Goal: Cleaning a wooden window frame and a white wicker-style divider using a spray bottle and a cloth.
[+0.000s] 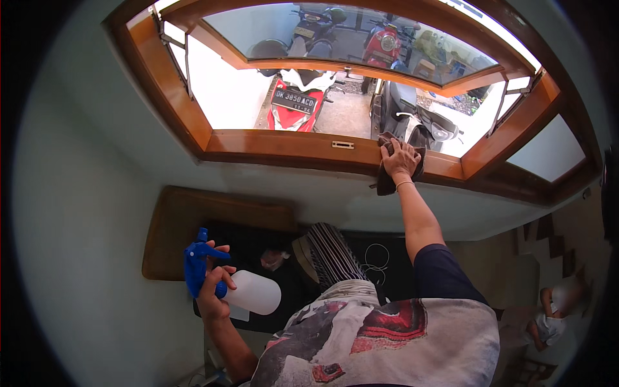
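My left hand (216,288) grips a spray bottle by its neck, below the blue trigger head (196,263). Its white plastic body (258,292) lies tilted over to the right. Stretched out ahead, my right hand (402,157) presses a dark brown cloth (387,181) onto the bottom rail of a varnished wooden window frame (290,145). Part of the cloth hangs down over the wall below the rail. A small metal latch plate (343,144) is set in the rail to the left of that hand. The glazed sash (358,48) is swung outward above.
Metal stay arms (187,67) brace the sash at both sides. Outside stand several motorbikes, among them a red and white one (292,109). Below the window are a brown cushion (217,215), a dark surface and a white cable (379,263). Another person (551,314) is at far right.
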`<state>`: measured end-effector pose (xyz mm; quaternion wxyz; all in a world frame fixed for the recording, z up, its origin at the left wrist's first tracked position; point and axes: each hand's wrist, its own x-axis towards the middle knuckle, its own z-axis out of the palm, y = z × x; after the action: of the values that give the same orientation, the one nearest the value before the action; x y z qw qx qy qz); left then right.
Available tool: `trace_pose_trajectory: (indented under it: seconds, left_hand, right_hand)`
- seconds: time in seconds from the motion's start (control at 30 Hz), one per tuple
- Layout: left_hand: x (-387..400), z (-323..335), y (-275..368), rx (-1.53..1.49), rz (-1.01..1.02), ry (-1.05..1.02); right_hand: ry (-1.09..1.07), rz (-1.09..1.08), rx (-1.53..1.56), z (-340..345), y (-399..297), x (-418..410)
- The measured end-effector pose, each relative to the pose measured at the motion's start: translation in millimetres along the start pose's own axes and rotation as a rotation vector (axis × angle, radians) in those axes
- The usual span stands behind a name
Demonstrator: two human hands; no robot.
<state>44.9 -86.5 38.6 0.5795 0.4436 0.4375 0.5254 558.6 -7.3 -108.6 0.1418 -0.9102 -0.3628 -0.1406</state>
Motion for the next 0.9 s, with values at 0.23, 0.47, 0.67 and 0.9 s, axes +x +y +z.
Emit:
trace_pose_trajectory:
  seconds: [0.23,0.47,0.67,0.9]
  left_hand:
    - [14,29,3,0.013,-0.008,-0.092]
    - [24,47,0,-0.011,-0.018,-0.118]
    - [29,59,-5,-0.023,-0.081,-0.108]
    - [27,61,1,-0.057,-0.05,-0.074]
  right_hand:
    - [0.144,-0.045,0.082,3,0,-2]
    - [0.175,-0.093,0.146,8,7,-2]
    - [0.191,-0.107,0.143,7,5,-1]
    - [0.333,-0.204,0.171,16,5,-6]
